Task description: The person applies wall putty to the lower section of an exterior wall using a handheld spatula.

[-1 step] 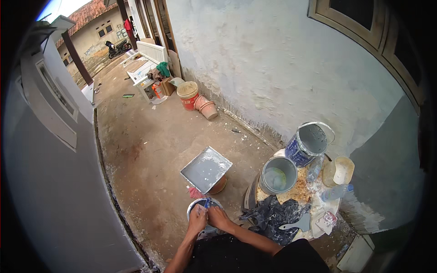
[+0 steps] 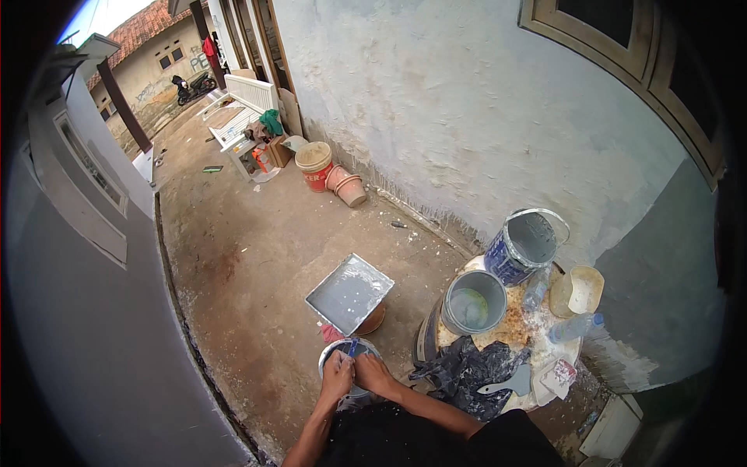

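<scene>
My left hand [image 2: 338,375] and my right hand [image 2: 373,371] are close together over a paint-smeared bucket [image 2: 326,354] at the lower middle. Between their closed fingers is a small blue-and-white thing [image 2: 353,347] that looks like a thin packet. The bucket's inside is mostly hidden by my hands. Just beyond it, a rectangular paint tray [image 2: 348,294] with grey paint rests on a reddish-brown container [image 2: 372,321]. A pink rag [image 2: 331,333] lies between the tray and the bucket.
To my right, a round paint-stained top [image 2: 510,321] carries a grey-lined pail [image 2: 475,302], a blue pail [image 2: 520,247], plastic bottles [image 2: 574,328], a black plastic bag [image 2: 471,373] and a scraper [image 2: 510,381]. Red buckets [image 2: 315,167] and a white bench [image 2: 247,105] stand farther off along the wall.
The whole view has shifted slightly, so distant things sit a little farther left. Both hands stay over the bucket with the same small thing.
</scene>
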